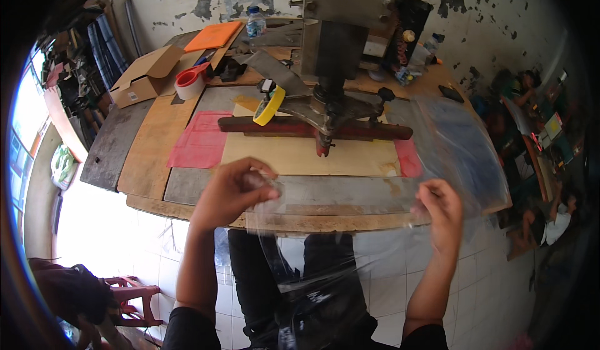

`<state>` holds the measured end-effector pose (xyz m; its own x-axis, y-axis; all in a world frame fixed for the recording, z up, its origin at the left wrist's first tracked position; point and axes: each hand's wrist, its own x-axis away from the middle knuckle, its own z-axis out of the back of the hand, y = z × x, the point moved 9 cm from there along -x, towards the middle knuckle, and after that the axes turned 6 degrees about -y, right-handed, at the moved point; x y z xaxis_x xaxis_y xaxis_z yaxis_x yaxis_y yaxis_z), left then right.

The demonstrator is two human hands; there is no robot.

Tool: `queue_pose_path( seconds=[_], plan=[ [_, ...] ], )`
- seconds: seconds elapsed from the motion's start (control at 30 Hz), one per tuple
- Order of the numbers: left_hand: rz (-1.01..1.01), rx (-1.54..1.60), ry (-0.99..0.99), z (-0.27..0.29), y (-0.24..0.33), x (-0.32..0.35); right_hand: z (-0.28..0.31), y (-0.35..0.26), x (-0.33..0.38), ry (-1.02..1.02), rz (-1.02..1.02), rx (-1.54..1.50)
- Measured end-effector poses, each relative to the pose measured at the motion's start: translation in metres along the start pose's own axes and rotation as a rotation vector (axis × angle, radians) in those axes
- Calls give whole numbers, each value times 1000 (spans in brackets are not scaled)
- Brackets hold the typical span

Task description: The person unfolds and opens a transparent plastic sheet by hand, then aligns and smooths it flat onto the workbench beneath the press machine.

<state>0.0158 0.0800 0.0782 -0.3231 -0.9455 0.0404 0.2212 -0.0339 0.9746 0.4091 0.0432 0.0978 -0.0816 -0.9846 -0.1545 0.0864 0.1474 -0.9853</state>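
Observation:
Between my two hands a sheet of clear plastic film (325, 250) hangs over the table's front edge and my lap. My left hand (240, 190) pinches its left end, which is bunched at the fingertips. At the right end, my right hand (439, 209) grips the film with curled fingers. Beyond the hands stands a press (328, 109) with a dark red bar (369, 129) across its foot. Under the bar lies a cream board (300, 157) on a pink sheet (197, 140). A yellow tape roll (270, 106) leans on the press's left arm.
A stack of clear plastic sheets (462, 144) lies on the table's right. At the left are a cardboard box (147, 75), a red tape dispenser (190, 81) and an orange folder (214, 35). A water bottle (255, 24) stands behind. Other people sit at far right; a red stool (134, 297) stands lower left.

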Motion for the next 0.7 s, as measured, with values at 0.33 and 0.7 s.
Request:
queue_pose_path(
  seconds=[0.33,0.7],
  plan=[
    [-176,251,228,9,-80,-23,-22,118,-75,-120,-75,-19],
    [-118,320,252,6,-70,-12,-17,107,-66,-46,-90,-13]
  ],
)
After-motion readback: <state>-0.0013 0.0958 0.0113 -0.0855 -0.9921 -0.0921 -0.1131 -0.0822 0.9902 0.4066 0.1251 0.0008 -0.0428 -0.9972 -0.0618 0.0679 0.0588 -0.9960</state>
